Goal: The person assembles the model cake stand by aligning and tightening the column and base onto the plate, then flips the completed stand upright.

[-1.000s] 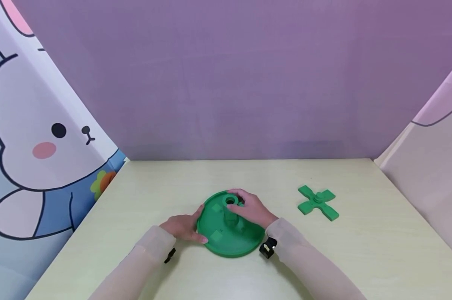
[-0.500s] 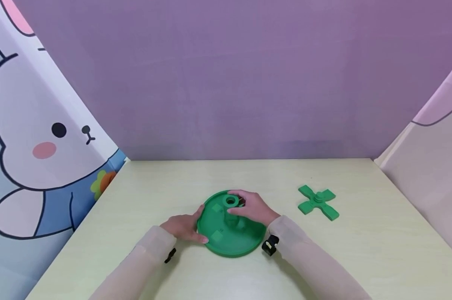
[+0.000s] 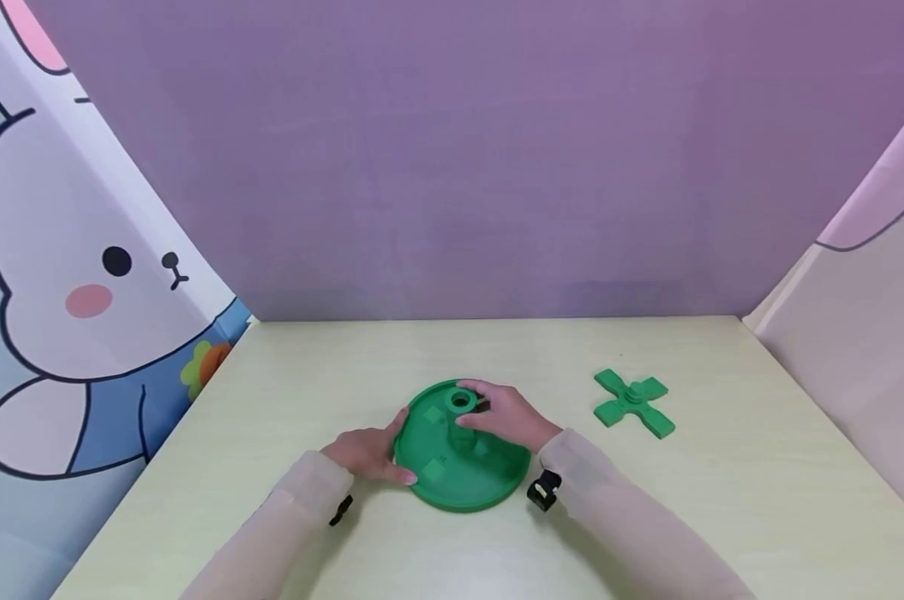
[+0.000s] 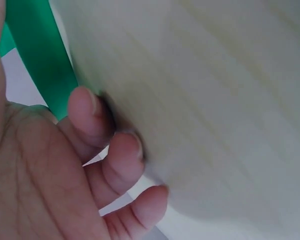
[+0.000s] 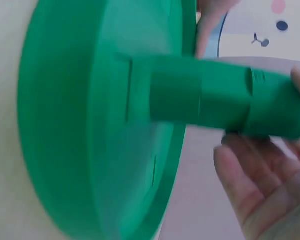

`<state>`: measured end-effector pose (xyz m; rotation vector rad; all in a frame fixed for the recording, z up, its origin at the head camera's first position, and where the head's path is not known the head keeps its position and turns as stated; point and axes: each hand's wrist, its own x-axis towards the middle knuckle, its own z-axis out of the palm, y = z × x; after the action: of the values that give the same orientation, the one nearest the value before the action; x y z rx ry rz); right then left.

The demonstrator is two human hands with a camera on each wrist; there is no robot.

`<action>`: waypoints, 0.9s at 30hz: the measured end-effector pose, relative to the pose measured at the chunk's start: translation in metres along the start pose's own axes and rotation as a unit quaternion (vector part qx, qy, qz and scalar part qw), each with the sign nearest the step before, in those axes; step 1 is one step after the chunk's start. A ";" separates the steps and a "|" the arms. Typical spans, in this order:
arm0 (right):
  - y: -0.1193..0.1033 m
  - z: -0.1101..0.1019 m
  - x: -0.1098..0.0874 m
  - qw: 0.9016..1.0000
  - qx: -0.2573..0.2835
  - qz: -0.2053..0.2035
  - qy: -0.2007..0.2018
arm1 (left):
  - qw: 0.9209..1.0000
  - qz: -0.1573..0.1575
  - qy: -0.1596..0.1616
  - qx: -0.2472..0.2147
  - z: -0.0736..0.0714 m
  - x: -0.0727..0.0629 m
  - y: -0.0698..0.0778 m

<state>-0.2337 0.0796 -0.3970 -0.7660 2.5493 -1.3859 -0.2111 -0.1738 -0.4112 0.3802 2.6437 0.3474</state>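
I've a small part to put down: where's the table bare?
Bare tabletop lies right of the green cross, toward the tabletop's right edge, and left of the round green base, beyond the left hand. It is crowded at the base: left hand at the rim, right hand gripping the post.

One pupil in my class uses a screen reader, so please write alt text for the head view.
A person's left hand holds the rim of a round green tray while the right hand grips the hollow-topped green post standing in it. A green cross-shaped piece lies to the right on a pale table, before a purple backdrop.
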 end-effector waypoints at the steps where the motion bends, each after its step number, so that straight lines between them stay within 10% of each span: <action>1: 0.001 -0.002 -0.001 1.000 0.010 -0.001 -0.012 | 1.000 0.001 0.000 -0.002 0.000 0.000 -0.001; 8: 0.018 -0.031 -0.012 0.999 0.005 -0.008 -0.047 | 1.000 0.006 0.001 -0.009 0.004 -0.001 -0.005; 27: 0.092 -0.137 -0.100 0.988 -0.108 0.093 0.063 | 1.000 0.001 0.014 0.014 0.001 -0.001 0.001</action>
<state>-0.2302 0.2721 -0.4061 -0.4652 2.8182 -1.1477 -0.2095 -0.1733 -0.4114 0.3899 2.6786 0.3179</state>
